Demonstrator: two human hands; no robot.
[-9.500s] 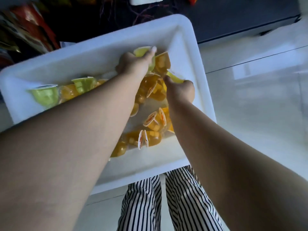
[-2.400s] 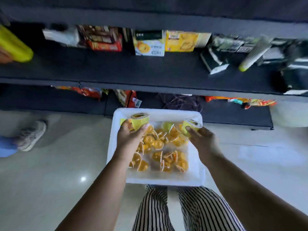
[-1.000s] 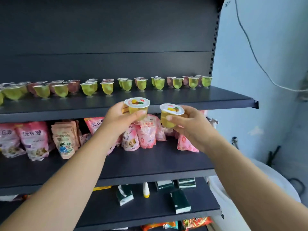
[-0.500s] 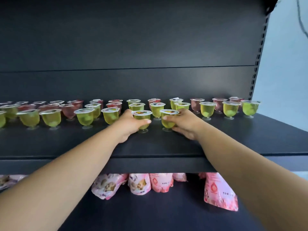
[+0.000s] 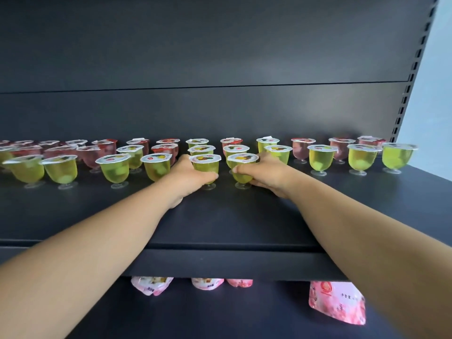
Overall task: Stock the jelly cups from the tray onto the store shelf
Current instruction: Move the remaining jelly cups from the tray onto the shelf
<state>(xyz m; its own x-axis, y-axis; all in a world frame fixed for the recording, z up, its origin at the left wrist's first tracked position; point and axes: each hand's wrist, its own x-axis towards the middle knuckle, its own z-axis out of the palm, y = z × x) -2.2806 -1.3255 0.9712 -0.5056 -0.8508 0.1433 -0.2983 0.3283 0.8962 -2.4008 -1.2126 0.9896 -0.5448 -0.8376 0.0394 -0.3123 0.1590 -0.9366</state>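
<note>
Two yellow-green footed plastic jelly cups, one (image 5: 205, 169) gripped by the left hand (image 5: 187, 178) and one (image 5: 242, 171) by the right hand (image 5: 266, 174), are stood on the dark metal shelf (image 5: 220, 216), where neighbouring cups could be toppled by careless release.

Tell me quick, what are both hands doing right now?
Left hand: holding a green jelly cup standing on the shelf.
Right hand: holding another green jelly cup beside it.
</note>
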